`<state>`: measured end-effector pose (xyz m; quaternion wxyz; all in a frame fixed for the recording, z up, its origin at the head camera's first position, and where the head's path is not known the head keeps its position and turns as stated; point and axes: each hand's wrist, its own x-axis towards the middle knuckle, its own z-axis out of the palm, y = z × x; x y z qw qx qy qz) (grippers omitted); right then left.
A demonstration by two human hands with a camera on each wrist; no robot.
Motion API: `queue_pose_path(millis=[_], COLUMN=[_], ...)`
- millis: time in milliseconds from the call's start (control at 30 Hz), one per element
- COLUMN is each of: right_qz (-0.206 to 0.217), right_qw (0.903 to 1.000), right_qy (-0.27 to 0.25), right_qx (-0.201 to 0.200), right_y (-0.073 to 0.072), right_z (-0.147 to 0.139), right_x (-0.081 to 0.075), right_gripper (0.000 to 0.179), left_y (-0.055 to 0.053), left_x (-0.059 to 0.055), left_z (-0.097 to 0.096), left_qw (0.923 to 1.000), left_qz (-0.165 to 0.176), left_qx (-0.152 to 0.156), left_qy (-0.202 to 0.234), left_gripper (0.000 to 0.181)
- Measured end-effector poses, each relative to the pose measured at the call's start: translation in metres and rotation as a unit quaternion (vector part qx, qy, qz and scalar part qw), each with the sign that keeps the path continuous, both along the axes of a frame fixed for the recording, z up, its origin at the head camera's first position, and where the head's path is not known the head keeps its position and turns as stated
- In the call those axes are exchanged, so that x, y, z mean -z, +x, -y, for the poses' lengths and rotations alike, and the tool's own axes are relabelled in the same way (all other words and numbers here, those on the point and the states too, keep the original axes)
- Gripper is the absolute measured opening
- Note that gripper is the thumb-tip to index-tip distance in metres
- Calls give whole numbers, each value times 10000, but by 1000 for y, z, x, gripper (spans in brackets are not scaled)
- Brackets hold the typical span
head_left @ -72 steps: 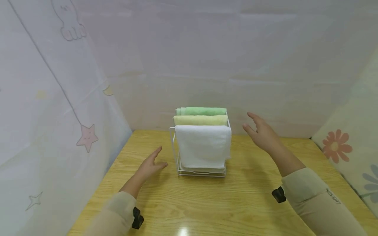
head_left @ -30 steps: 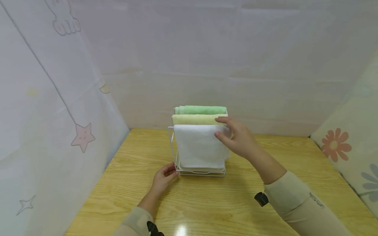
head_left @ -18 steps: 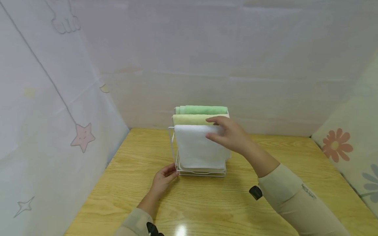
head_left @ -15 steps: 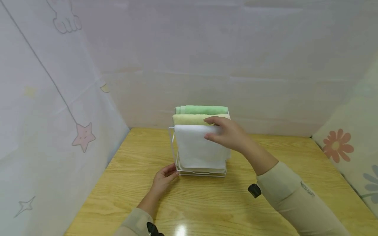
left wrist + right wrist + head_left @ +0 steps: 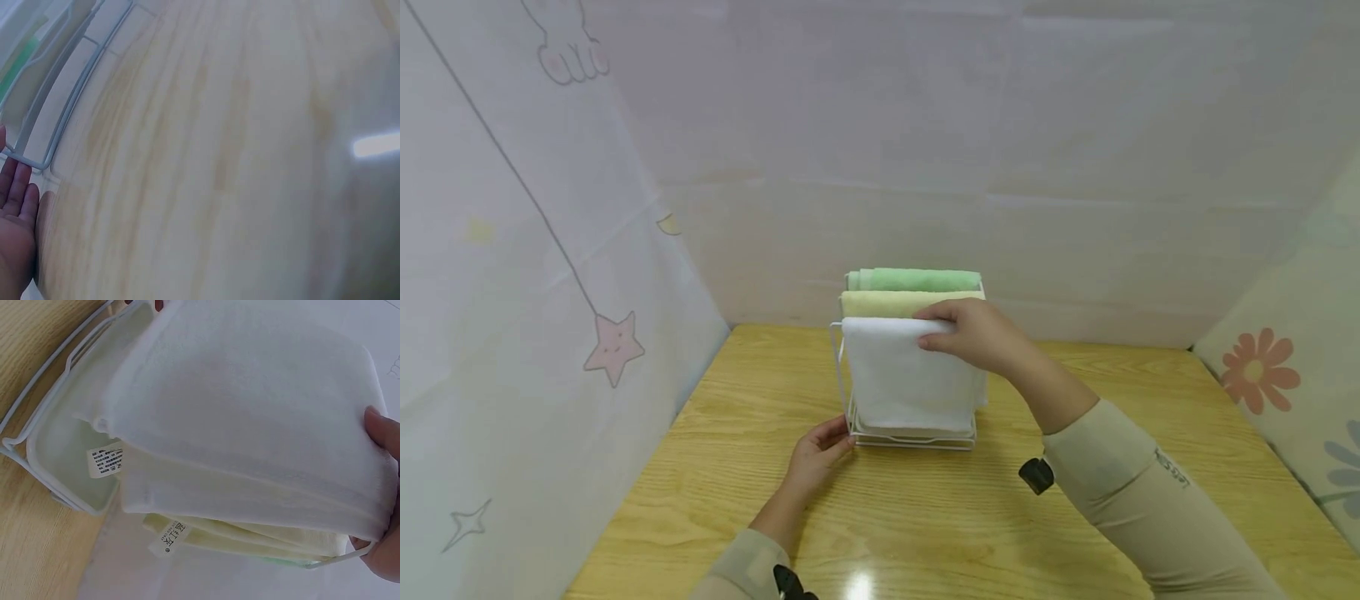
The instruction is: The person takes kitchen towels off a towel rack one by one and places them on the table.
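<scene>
Rack (image 5: pixel 914 447) of white wire stands upright on the wooden table (image 5: pixel 940 517), close to the centre of my head view. Over it hang, one behind another, the white towel (image 5: pixel 902 383) nearest me, the yellow towel (image 5: pixel 880 303) beyond it towards twelve o'clock, and the green towel (image 5: pixel 925 280) farthest back, also at twelve.

From my remote seat I watch the right hand (image 5: pixel 973 333) between one and two o'clock on the white towel, pinching its top edge, thumb on the near face and fingers tucked behind. The left hand (image 5: pixel 816 454) grasps the rack's bottom corner at about seven o'clock; through the left wrist camera I see its thumb above the wire and other fingers below.

My right wrist view brings the white towel close up, with a pale tray (image 5: pixel 69 462) inside the rack's base at nine o'clock. One printed label (image 5: pixel 105 460) pokes out there, from beneath the white towel; a second tag (image 5: pixel 169 539), on the yellow towel, shows near seven.

Taking the rack as my dial's centre, a pink star (image 5: pixel 613 348) marks nine o'clock and a red flower (image 5: pixel 1261 370) three, both on the surrounding cloth.
</scene>
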<state>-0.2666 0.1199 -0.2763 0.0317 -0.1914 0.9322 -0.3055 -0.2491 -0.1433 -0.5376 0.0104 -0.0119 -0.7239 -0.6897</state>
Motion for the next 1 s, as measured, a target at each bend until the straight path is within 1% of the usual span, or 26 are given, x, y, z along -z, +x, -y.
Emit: queue_pose_path(millis=[167, 367, 567, 733, 833, 1000], right_qz=[228, 238, 292, 334, 283, 149], right_qw=[9991, 9981, 9953, 9918, 9902, 9892], right_qy=[-335, -552, -873, -1180, -1309, -1361], right_qx=[91, 145, 298, 369, 398, 529], right_y=[-1, -2, -5, -7, -5, -2], right_z=[-2, -3, -6, -10, -13, -15], right_x=[-1, -2, -5, -14, -21, -35], right_gripper=[40, 40, 39, 39, 38, 37], left_y=[0, -2, -5, -7, -6, -6], left_x=[0, 1, 4, 3, 2, 0], left_z=[-2, -3, -3, -3, -4, -5], left_qw=[10000, 9999, 10000, 10000, 10000, 10000], left_qz=[30, 45, -14, 7, 46, 60], left_qx=[15, 24, 27, 26, 22, 49], left_qy=[15, 110, 47, 22, 24, 63], left_gripper=[40, 41, 39, 40, 40, 42])
